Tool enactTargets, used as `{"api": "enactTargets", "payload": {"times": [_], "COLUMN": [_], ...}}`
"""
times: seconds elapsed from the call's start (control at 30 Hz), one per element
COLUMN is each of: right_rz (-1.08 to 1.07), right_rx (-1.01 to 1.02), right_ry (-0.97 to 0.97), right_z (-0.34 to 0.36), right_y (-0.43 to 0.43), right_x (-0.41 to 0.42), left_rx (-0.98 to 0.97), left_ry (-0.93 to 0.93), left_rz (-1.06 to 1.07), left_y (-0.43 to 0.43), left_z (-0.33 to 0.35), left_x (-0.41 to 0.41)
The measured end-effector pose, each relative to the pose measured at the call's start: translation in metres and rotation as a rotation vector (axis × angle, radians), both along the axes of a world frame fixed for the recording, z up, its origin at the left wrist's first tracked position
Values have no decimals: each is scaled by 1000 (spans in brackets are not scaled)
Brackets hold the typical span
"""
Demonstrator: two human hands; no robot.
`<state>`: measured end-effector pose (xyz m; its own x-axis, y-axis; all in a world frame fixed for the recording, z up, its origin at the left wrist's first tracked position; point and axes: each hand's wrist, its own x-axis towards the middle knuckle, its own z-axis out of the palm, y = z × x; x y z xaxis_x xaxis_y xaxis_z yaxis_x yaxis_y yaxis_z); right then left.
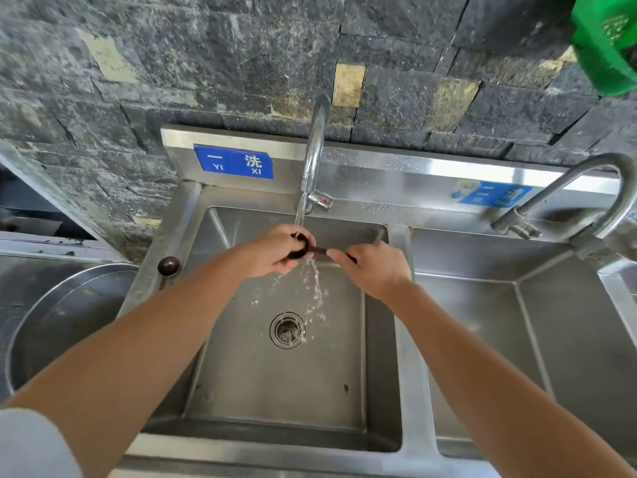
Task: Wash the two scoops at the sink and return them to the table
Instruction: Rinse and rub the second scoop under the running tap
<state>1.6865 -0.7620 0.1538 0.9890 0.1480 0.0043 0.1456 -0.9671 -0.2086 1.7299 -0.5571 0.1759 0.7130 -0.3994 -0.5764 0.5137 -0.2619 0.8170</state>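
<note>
Over the left sink basin (pixel 241 374), a dark brown scoop (pixel 315 250) is held under the running tap (pixel 315 146) so the water strikes its round bowl. The left hand (pixel 272 253) has its grip curled round the bowl, probably to rub it clean. The right hand (pixel 374 267) has its grip clamped on the thin handle to steady it. A second scoop (pixel 168 266), equally dark, lies on the sink's left rim.

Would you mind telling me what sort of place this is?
Likely a commercial kitchen's washing-up station: a steel multi-basin sink, blue labels above its basins, and a tap running over a scoop.
</note>
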Motion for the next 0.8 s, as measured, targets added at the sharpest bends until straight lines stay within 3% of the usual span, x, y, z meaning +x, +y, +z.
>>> {"api": "enactTargets", "payload": {"times": [0.07,0.1,0.17,0.23,0.3,0.4,0.43,0.53,0.6,0.7,0.8], "right_rz": [-57,-53,18,48,-49,-313,-441,-706,-745,-775,-730], "right_rx": [69,79,-41,-241,-242,125,393,1405,1704,1706,1330], "right_ry": [-23,-19,10,16,-4,-23,61,602,710,622,545], "right_z": [-2,-2,1,2,-3,-11,-9,2,-1,-10,-14], "right_y": [-1,-1,-3,-3,2,26,37,78,98,113,110], "right_x": [-1,-3,-5,-6,-9,-20,-22,-25,-25,-22,-23], "left_rx": [-341,-404,-327,-181,-199,-290,-317,-413,-398,-226,-182], "left_ry": [262,360,425,365,321,276,273,274,253,138,107], "left_rz": [175,194,151,168,285,433,471,515,486,384,249], "left_y": [7,11,13,10,5,1,1,0,-1,5,17], "left_z": [-12,-18,-26,-26,-23,-19,-17,-13,-12,-17,-19], "left_x": [2,0,-4,-8,-11,-20,-24,-36,-45,-51,-52]}}
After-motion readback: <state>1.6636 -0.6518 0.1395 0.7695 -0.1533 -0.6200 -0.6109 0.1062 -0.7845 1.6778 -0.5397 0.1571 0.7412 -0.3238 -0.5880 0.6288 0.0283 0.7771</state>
